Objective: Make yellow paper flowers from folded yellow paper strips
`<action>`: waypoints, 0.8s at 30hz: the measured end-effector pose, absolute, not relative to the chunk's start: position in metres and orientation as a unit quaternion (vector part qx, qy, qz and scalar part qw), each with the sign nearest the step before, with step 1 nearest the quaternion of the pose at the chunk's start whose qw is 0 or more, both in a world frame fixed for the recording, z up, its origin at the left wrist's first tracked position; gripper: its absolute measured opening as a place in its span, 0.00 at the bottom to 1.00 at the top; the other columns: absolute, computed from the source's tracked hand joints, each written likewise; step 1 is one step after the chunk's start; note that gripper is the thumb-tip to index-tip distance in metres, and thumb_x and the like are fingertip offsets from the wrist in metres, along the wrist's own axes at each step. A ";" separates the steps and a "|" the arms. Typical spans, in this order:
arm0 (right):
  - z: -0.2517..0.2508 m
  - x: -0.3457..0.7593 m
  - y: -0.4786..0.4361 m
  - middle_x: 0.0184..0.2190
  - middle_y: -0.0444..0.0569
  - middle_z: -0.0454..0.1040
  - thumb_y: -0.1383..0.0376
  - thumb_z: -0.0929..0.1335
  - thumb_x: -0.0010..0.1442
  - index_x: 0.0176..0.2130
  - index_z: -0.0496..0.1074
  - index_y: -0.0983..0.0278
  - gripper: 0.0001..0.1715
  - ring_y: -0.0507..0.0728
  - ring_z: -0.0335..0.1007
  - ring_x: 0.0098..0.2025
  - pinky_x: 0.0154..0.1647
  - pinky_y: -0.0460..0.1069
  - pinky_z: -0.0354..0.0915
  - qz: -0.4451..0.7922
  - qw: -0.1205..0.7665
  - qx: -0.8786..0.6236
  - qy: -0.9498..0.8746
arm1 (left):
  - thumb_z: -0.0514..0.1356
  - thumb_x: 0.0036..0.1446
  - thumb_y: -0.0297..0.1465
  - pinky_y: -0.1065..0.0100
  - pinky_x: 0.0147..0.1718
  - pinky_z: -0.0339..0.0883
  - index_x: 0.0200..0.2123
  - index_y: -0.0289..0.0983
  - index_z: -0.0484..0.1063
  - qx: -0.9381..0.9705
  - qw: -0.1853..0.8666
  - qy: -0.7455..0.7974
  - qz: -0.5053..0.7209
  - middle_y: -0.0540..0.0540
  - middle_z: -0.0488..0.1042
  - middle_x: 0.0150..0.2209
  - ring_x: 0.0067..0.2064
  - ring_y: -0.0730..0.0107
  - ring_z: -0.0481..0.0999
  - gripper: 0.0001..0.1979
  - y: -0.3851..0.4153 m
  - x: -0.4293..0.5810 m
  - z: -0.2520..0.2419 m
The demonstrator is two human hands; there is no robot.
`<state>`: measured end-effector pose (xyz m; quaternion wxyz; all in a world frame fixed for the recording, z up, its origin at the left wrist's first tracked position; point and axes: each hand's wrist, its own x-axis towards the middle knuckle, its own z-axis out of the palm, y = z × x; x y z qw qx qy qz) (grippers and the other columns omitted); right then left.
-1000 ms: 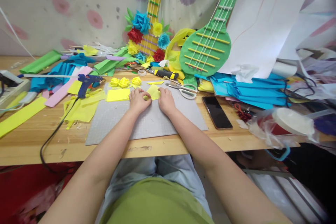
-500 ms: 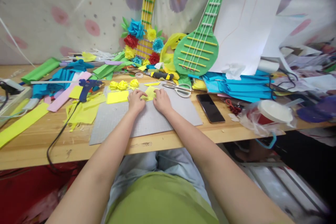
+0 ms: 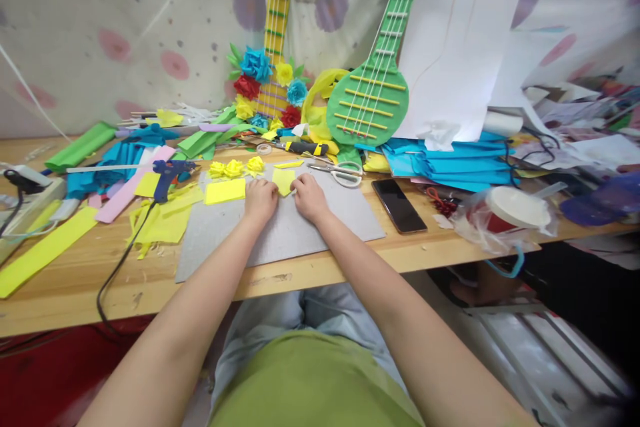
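Observation:
A small piece of yellow crepe paper [image 3: 284, 180] lies on the grey board [image 3: 220, 240] between my hands. My left hand [image 3: 261, 200] is closed at the paper's left edge, fingertips pinching its lower corner. On the other side, my right hand [image 3: 310, 197] is closed around a thin pale stick [image 3: 291, 193], its tip against the paper's lower right edge. Most of the stick is hidden by the fingers. Left of my left hand is a folded yellow paper strip [image 3: 225, 191]. Several yellow paper flowers [image 3: 235, 168] sit behind it, and scissors [image 3: 346, 175] rest at the board's back right.
A blue glue gun [image 3: 167, 177] with a trailing cord lies left. To the right are a phone [image 3: 399, 205] and a bagged cup [image 3: 510, 210]. Behind stand a green paper lute [image 3: 370, 103] and a yellow one [image 3: 276, 33], among coloured paper scraps.
The small yellow paper now lies flatter between my hands. My right fingers have closed in, and a thin pale stick shows in them. The view has shifted slightly.

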<state>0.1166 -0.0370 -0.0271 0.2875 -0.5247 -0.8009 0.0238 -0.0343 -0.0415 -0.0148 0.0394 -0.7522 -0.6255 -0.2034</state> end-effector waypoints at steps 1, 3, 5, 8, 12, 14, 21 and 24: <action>-0.027 0.117 -0.038 0.39 0.52 0.65 0.74 0.59 0.54 0.37 0.70 0.63 0.15 0.57 0.57 0.44 0.42 0.49 0.58 0.023 0.288 -0.516 -0.806 | 0.52 0.53 0.29 0.57 0.43 0.55 0.32 0.38 0.75 -0.759 0.072 -0.616 -0.200 0.41 0.72 0.34 0.43 0.55 0.66 0.11 -0.046 -0.034 -0.014; -0.026 0.118 -0.040 0.38 0.51 0.65 0.74 0.59 0.53 0.36 0.71 0.63 0.15 0.57 0.57 0.43 0.43 0.50 0.58 0.023 0.287 -0.500 -0.817 | 0.51 0.54 0.29 0.56 0.42 0.54 0.30 0.38 0.74 -0.764 0.116 -0.604 -0.195 0.40 0.71 0.33 0.43 0.54 0.66 0.11 -0.054 -0.031 -0.016; -0.026 0.118 -0.041 0.38 0.51 0.65 0.74 0.60 0.52 0.37 0.71 0.63 0.15 0.57 0.57 0.43 0.43 0.50 0.58 0.024 0.284 -0.486 -0.826 | 0.51 0.54 0.28 0.55 0.41 0.53 0.29 0.37 0.74 -0.762 0.126 -0.605 -0.194 0.39 0.70 0.32 0.42 0.55 0.65 0.11 -0.061 -0.028 -0.018; -0.028 0.119 -0.044 0.38 0.51 0.66 0.74 0.61 0.52 0.36 0.72 0.64 0.15 0.57 0.57 0.43 0.44 0.50 0.58 0.032 0.279 -0.472 -0.836 | 0.52 0.53 0.28 0.55 0.41 0.54 0.30 0.38 0.74 -0.754 0.115 -0.612 -0.211 0.39 0.70 0.33 0.42 0.55 0.64 0.10 -0.067 -0.024 -0.021; -0.029 0.120 -0.045 0.37 0.51 0.67 0.71 0.62 0.52 0.37 0.73 0.64 0.13 0.57 0.58 0.43 0.46 0.50 0.58 0.058 0.279 -0.472 -0.834 | 0.54 0.50 0.26 0.59 0.43 0.56 0.31 0.39 0.74 -0.779 0.049 -0.576 -0.243 0.42 0.71 0.38 0.45 0.58 0.64 0.09 -0.067 -0.024 -0.022; -0.028 0.121 -0.045 0.37 0.51 0.67 0.70 0.63 0.51 0.38 0.73 0.64 0.14 0.57 0.58 0.43 0.46 0.50 0.58 0.073 0.282 -0.479 -0.828 | 0.54 0.49 0.24 0.59 0.45 0.56 0.35 0.40 0.73 -0.779 0.002 -0.568 -0.264 0.45 0.73 0.38 0.45 0.60 0.65 0.11 -0.066 -0.027 -0.022; -0.029 0.122 -0.040 0.36 0.49 0.68 0.69 0.66 0.48 0.37 0.74 0.64 0.13 0.56 0.60 0.42 0.48 0.50 0.58 0.126 0.290 -0.498 -0.808 | 0.57 0.47 0.25 0.59 0.46 0.55 0.44 0.41 0.67 -0.714 -0.101 -0.613 -0.323 0.49 0.77 0.36 0.44 0.61 0.68 0.18 -0.064 -0.031 -0.021; -0.029 0.123 -0.039 0.36 0.49 0.68 0.67 0.66 0.49 0.37 0.74 0.63 0.13 0.56 0.61 0.43 0.48 0.50 0.58 0.140 0.291 -0.504 -0.802 | 0.58 0.46 0.27 0.59 0.46 0.55 0.41 0.41 0.67 -0.704 -0.109 -0.621 -0.326 0.50 0.77 0.36 0.44 0.61 0.69 0.15 -0.065 -0.030 -0.019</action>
